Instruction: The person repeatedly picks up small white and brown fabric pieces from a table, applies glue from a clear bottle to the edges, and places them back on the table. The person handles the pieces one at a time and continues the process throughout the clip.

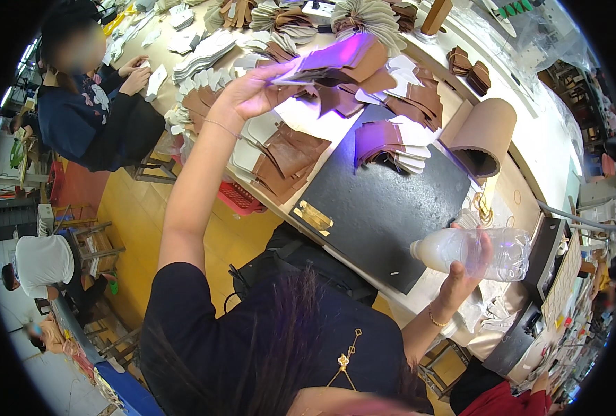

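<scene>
My left hand (256, 91) is raised over the far side of the table, closed on a bundle of brown leather pieces (365, 57) with pale backing. Purple light falls across the bundle. At the right, my right hand (462, 277) wraps round a clear plastic bottle (438, 248) that lies on its side in the grip, neck to the left. Something whitish fills its neck end. Beneath and between the hands is a black mat (384, 215), where a fanned stack of brown and white pieces (398, 144) rests near the back edge.
Stacks of brown leather pieces (290, 163) lie left of the mat. A curled brown sheet (491, 132) stands at its right, near several rubber bands (486, 206). A red basket (240, 200) sits below the table edge. Another person (89, 104) handles white pieces at the far left.
</scene>
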`<control>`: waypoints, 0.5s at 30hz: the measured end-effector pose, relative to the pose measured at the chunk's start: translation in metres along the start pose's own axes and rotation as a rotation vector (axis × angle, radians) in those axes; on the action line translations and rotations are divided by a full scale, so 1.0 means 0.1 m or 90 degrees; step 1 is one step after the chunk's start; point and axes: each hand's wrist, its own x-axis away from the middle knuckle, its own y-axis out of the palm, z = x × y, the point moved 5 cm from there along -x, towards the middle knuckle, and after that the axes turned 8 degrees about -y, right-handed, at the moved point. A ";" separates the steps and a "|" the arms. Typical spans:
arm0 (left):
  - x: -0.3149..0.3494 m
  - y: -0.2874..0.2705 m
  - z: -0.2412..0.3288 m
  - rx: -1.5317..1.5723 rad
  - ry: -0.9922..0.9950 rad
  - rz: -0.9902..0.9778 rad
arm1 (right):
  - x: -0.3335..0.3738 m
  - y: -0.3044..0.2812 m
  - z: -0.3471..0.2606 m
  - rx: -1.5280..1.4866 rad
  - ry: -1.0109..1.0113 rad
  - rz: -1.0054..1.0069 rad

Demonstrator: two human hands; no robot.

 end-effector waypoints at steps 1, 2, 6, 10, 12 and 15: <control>-0.01 0.05 -0.04 0.028 -0.029 -0.054 | -0.01 0.02 0.00 -0.006 -0.001 -0.002; -0.03 0.10 -0.07 0.054 -0.054 -0.106 | -0.02 0.04 -0.01 0.010 -0.012 -0.011; -0.17 -0.13 -0.11 -0.205 -0.056 -0.005 | -0.04 0.07 -0.02 0.052 -0.039 -0.031; -0.34 -0.56 0.04 -0.809 -0.064 0.358 | -0.03 0.02 0.00 -0.007 -0.002 -0.015; -0.40 -0.64 0.09 -0.880 -0.060 0.379 | -0.03 -0.01 -0.01 0.006 -0.001 -0.008; -0.39 -0.69 0.11 -0.798 -0.101 0.336 | -0.02 -0.02 -0.01 0.012 0.001 0.001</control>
